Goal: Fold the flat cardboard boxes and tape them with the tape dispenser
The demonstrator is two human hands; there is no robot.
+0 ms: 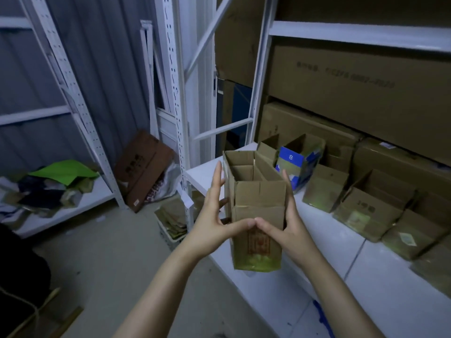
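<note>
Flaps (244, 173) of the cardboard box (258, 211) could spring back untaped, since the left hand (214, 215) and right hand (290, 223), fingers spread straight, merely press its sides.

Green sheet (66, 170), perhaps paper, on white shelf (97, 194)

Cardboard box (256, 203) at front edge of shelf (268, 301): plain brown, red stamp-like print on near face, yellow-green band at btm; shelf itself white. Along its back edge, brown boxes (366, 211) w/ yellow-green patches, plus one blue-and-white box (290, 158) w/ white "8"; big cartons (353, 93) behind are brown w/ dark lettering. Elsewhere: bright green sheet (66, 170), dark red-brown carton (144, 167) w/ dark print, grey ribbed wall (105, 69), white uprights (174, 93) w/ rows of dark slots.
</note>
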